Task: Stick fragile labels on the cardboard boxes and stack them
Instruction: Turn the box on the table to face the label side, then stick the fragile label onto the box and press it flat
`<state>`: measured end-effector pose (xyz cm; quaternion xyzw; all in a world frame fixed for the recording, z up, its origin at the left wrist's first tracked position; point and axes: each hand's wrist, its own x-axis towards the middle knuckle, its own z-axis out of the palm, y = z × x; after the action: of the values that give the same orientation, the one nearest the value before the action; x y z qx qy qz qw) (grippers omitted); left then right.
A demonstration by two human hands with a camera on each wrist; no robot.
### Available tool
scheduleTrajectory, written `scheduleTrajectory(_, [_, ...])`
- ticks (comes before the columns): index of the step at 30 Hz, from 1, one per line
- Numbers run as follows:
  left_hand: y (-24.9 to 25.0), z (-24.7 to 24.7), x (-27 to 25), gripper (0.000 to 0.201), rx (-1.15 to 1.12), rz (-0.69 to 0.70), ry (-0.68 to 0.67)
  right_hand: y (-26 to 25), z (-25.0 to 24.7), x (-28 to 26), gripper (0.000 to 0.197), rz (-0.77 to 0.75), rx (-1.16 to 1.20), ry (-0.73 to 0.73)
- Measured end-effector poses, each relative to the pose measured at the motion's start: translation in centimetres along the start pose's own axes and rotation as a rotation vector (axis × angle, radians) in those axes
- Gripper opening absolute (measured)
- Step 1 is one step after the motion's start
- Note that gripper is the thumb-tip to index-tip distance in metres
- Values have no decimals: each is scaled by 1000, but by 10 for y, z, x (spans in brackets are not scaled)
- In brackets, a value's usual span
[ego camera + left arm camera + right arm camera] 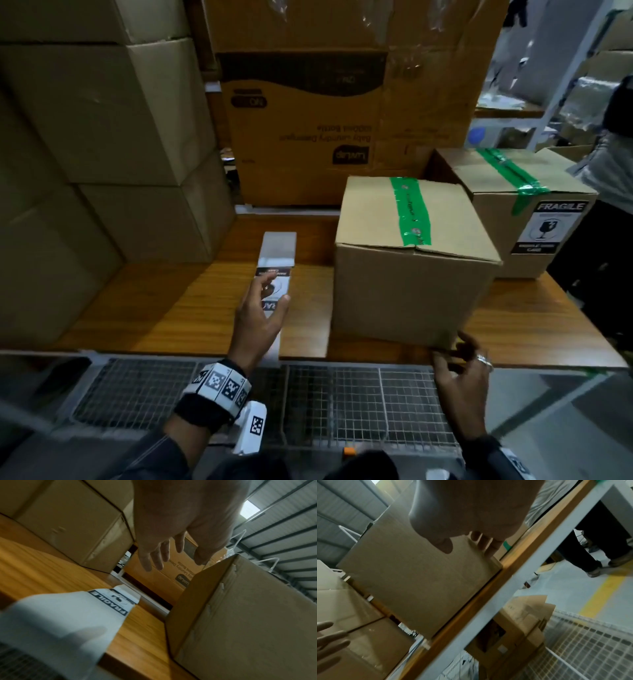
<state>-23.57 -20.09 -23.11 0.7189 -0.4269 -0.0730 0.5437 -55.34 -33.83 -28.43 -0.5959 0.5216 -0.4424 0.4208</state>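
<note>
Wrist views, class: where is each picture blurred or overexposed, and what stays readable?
Left wrist: the label strip blurs near the lens, FRAGILE stays readable; the skylight is blown out. Right wrist: the right hand is a soft blur.

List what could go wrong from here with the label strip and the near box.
1. The label strip hangs over the table edge; the left hand, open above it, could knock it off.
2. The near box sits close to the front edge with only the right hand at its bottom corner; a pull might tip it off.
3. Its front face shows no label, unlike the far box; stacking now would likely skip that step.
</note>
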Motion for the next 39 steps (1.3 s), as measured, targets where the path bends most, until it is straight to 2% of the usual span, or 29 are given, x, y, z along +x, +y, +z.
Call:
scheduleTrajectory(2, [-18,-13,-8,41,48,-14,-4,4,13,-15,44,17,16,3])
scheduleTrajectory(5, [-48,-28,-18,36,134,-43,-28,5,39,-38,25,-47,-26,-112])
scheduleTrajectory(8, [-73,-40,-24,35,260,-38,-113,2,73,-59,29,-204,-104,-291])
scheduleTrajectory(11, [-88,-46,-24,45,391,17,-353,-10,113,-68,34,-388,-154,-413])
scheduleTrajectory(14, [-101,-45,-20,56,601,107,-646,-32,158,-68,26,-513,-184,-509])
scheduleTrajectory(17, [-110,-55,-9,53,693,184,-752,-53,206,-57,17,-555,-227,-538])
scheduleTrajectory(22, [-131,-92,-3,35,639,246,-678,-76,275,-40,22,-575,-429,-628])
scheduleTrajectory(27, [-163,-125,-11,27,527,214,-476,-76,327,-42,37,-594,-638,-818])
scheduleTrajectory(31, [-166,-134,-3,51,683,33,-393,-75,343,-58,54,-632,-745,-930])
scheduleTrajectory(33, [-165,-133,2,64,720,-58,-394,-75,343,-62,51,-647,-745,-908])
scheduleTrajectory(35, [-162,-130,6,67,735,-117,-399,-72,340,-61,49,-652,-755,-916])
scheduleTrajectory(39, [-161,-127,8,71,560,-311,-376,-72,333,-56,53,-652,-762,-921])
